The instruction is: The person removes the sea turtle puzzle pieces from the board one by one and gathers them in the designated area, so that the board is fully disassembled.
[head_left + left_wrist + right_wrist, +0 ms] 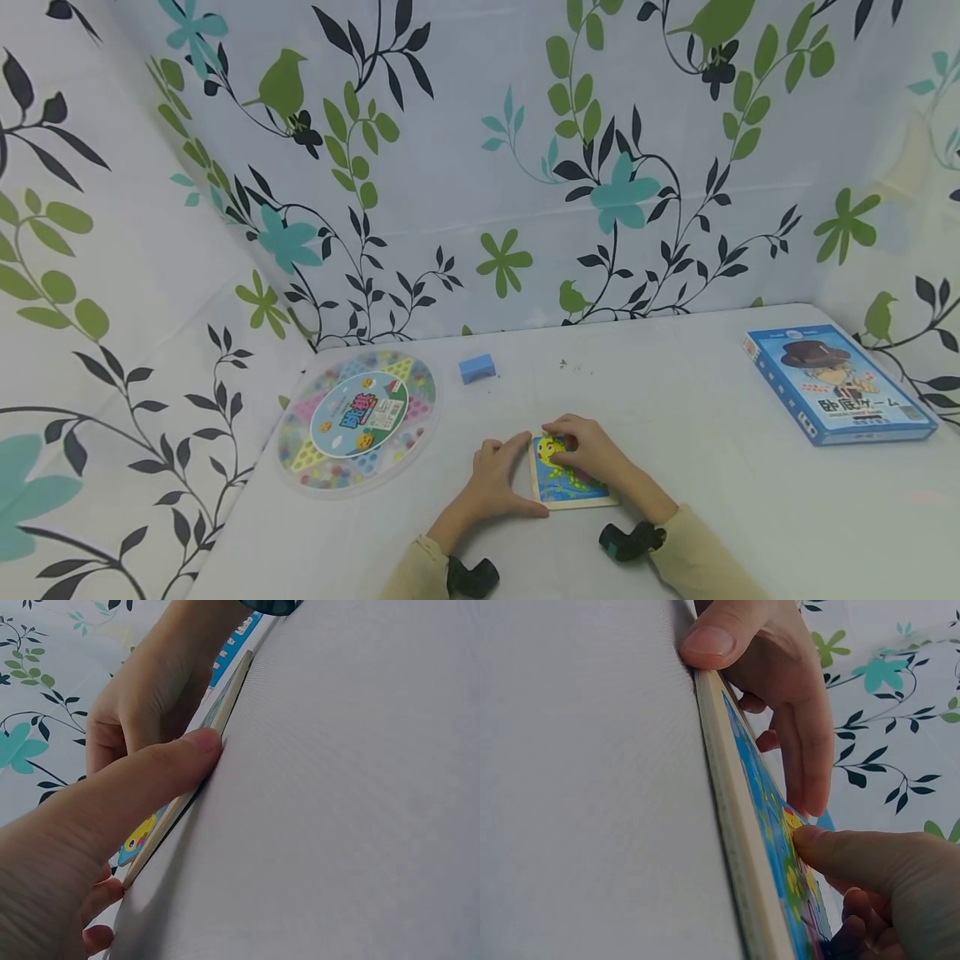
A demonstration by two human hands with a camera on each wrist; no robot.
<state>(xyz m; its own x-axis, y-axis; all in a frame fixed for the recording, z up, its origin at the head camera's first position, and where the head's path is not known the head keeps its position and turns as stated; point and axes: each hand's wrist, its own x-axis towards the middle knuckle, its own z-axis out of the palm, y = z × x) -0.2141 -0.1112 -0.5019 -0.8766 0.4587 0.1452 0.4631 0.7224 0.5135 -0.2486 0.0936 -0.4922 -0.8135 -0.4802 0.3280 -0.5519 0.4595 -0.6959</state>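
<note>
Lying between left hand [491, 482] and right hand [594, 451]: picture board [564, 485], both grasping it.

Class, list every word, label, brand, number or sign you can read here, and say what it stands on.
"卧底ゲーム": on the blue box.
Seems to be "跳棋", stylised and blurred: on the round game disc's label.
Too small or blurred to read: the other print on the box and disc.
No text seen: the picture board, the blue block.
</note>
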